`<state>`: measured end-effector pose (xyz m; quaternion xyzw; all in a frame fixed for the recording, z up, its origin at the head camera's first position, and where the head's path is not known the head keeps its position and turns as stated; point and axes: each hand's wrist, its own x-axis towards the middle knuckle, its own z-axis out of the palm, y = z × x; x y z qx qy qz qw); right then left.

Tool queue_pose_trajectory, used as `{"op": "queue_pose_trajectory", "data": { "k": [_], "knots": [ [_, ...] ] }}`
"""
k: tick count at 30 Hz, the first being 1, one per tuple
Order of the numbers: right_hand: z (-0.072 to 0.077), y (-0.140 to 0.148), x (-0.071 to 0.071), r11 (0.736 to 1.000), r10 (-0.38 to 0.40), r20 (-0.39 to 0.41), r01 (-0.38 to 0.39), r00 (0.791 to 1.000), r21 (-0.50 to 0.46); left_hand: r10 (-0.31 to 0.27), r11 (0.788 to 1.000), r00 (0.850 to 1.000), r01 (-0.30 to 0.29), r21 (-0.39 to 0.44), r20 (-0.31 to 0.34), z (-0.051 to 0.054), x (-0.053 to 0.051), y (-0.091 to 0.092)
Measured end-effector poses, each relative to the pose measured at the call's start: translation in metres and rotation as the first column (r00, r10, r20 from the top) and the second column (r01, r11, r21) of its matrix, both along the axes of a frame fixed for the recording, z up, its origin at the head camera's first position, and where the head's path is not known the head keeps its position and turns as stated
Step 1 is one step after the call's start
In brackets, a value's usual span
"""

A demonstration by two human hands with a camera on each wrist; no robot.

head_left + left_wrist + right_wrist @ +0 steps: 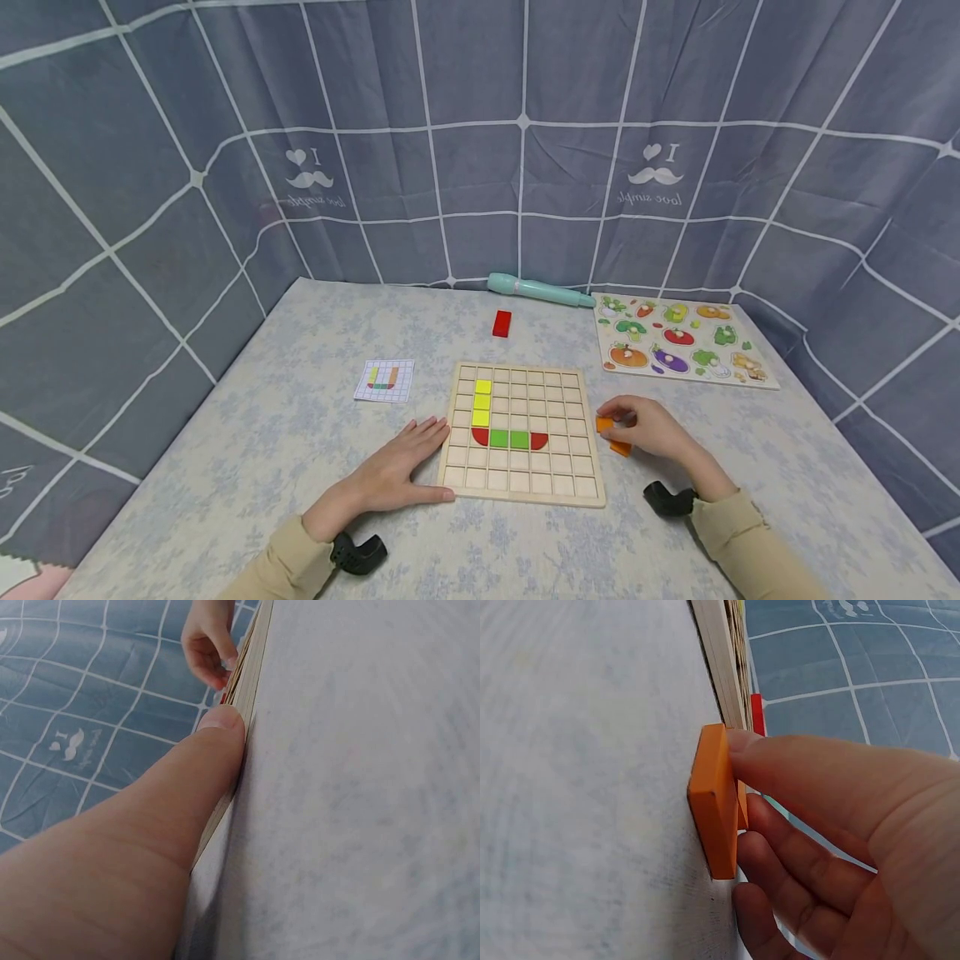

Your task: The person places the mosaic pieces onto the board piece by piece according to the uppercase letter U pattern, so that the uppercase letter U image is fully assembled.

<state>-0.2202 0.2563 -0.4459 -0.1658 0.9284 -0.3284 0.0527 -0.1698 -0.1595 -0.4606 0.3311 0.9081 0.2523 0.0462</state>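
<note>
Even light fills the head view; wrist views (dimmer) seem slightly soft.

Head view looks forward and down from above; low, close wrist views share the board [538,421].

Wooden board [558,461], smooth orange block [718,802], cloth backdrop [480,171]

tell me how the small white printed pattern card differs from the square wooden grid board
The card is much smaller than the board. The card's pattern is printed, while the board carries separate coloured pieces. The card's right arm is orange; the board holds no orange. Both show a grid, with yellow at left and green at the bottom.
</note>
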Motion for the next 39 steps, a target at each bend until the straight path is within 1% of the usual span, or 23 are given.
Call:
{"op": "queue_pose_trajectory", "data": {
  "k": [7, 14, 20, 26, 30, 33, 39],
  "knots": [
    [0.004, 0.000, -0.001, 1.000, 0.004, 0.006, -0.004, 1.000, 0.000, 0.015, 1.000, 1.000, -0.015, -0.013, 0.014, 0.000, 0.000, 0.000],
    [0.014, -0.010, -0.002, 0.998, 0.031, -0.003, -0.031, 1.000, -0.052, 0.011, 1.000, 1.000, -0.011, -0.008, 0.021, -0.001, 0.001, -0.001],
    [0.023, -0.031, -0.008, 0.993, 0.088, -0.011, -0.088, 0.996, -0.079, 0.004, 1.000, 1.000, -0.004, 0.001, 0.014, -0.001, 0.001, -0.001],
    [0.024, -0.047, -0.015, 0.980, 0.176, -0.006, -0.176, 0.984, -0.088, 0.001, 1.000, 1.000, -0.001, -0.002, 0.008, 0.000, 0.001, 0.000],
    [0.024, -0.056, -0.020, 0.971, 0.227, 0.038, -0.223, 0.973, -0.082, -0.007, 1.000, 1.000, 0.007, 0.002, 0.004, 0.001, 0.001, 0.000],
    [0.025, -0.062, -0.023, 0.968, 0.245, 0.069, -0.240, 0.967, -0.070, -0.012, 1.000, 1.000, 0.012, 0.004, 0.001, 0.002, 0.001, 0.000],
    [0.028, -0.073, -0.025, 0.960, 0.281, 0.082, -0.278, 0.956, -0.043, -0.015, 1.000, 1.000, 0.015, 0.008, -0.003, 0.002, 0.001, 0.001]
  ]
}}
